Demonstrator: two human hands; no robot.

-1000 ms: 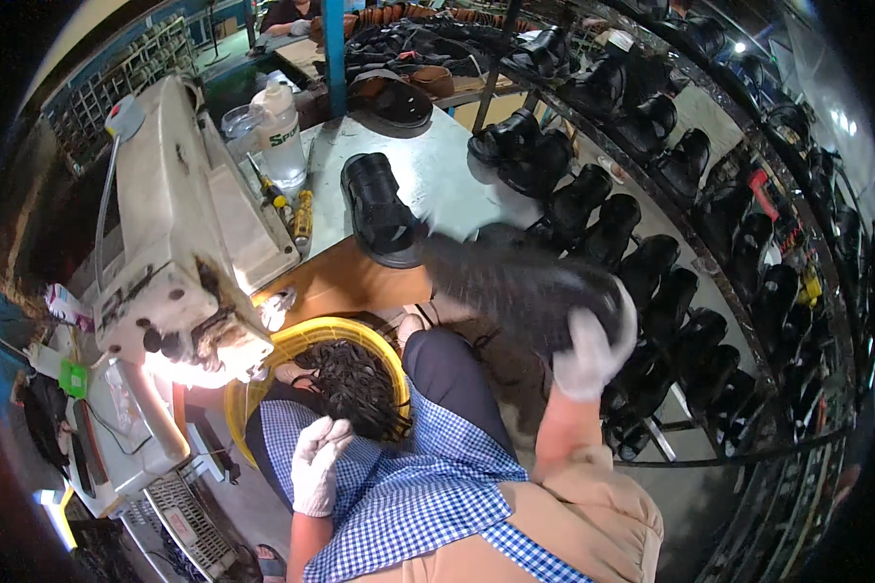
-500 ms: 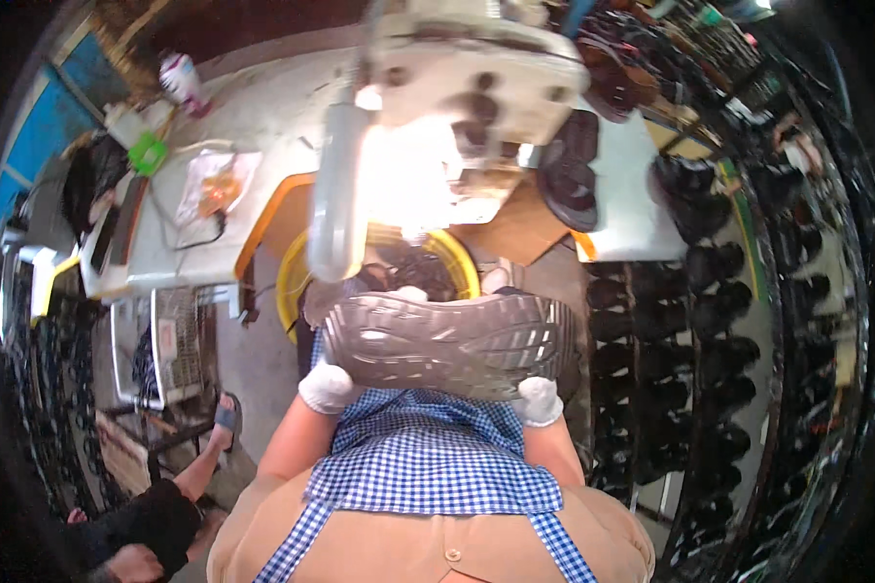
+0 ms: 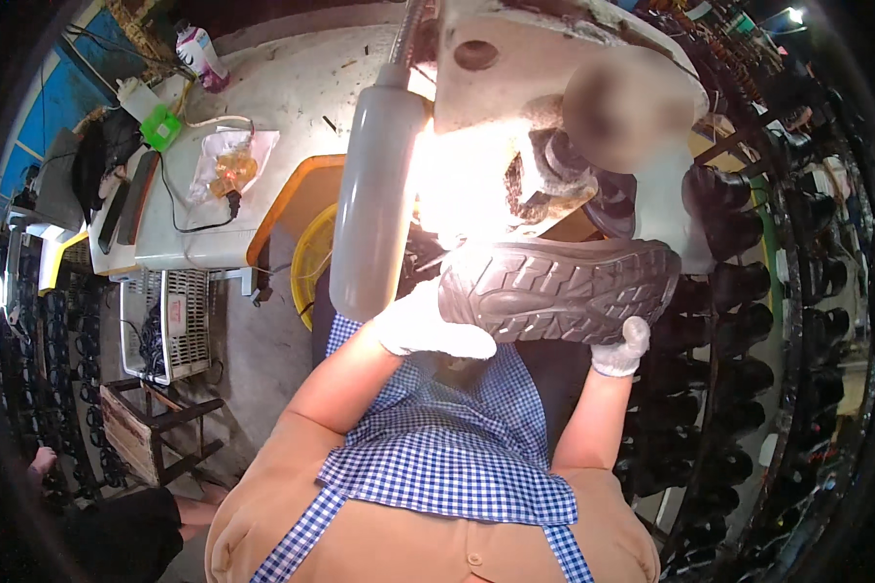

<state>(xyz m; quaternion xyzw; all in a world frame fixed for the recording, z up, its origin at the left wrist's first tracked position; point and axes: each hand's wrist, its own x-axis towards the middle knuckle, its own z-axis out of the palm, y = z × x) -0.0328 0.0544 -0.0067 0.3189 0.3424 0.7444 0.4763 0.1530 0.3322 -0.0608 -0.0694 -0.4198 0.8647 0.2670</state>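
A dark shoe (image 3: 593, 296) is held crosswise in front of the machine, its treaded sole facing up at me; the upper is hidden underneath. My left hand (image 3: 428, 325), in a white glove, grips its left end, thumb stretched along the near edge. At the near right edge, my gloved right hand (image 3: 624, 350) holds the other end, with most fingers behind the sole. Just beyond the shoe stands a cream-coloured machine (image 3: 501, 83), its working part partly lost in glare. A grey cylindrical lamp (image 3: 369, 194) hangs close to my left hand.
A white worktable (image 3: 292, 102) with an orange edge carries a bottle (image 3: 202, 53) and a plastic bag (image 3: 228, 175). Below are a yellow basket (image 3: 313, 255), a white crate (image 3: 187, 325) and a wooden stool (image 3: 136, 432). Racked black footwear (image 3: 744, 379) lines the right. Another person (image 3: 131, 534) is at lower left.
Both hands have carried the shoe rightward and up, nearer the machine. My left hand has turned and shows more. The view has shifted, so lamp and machine look larger.
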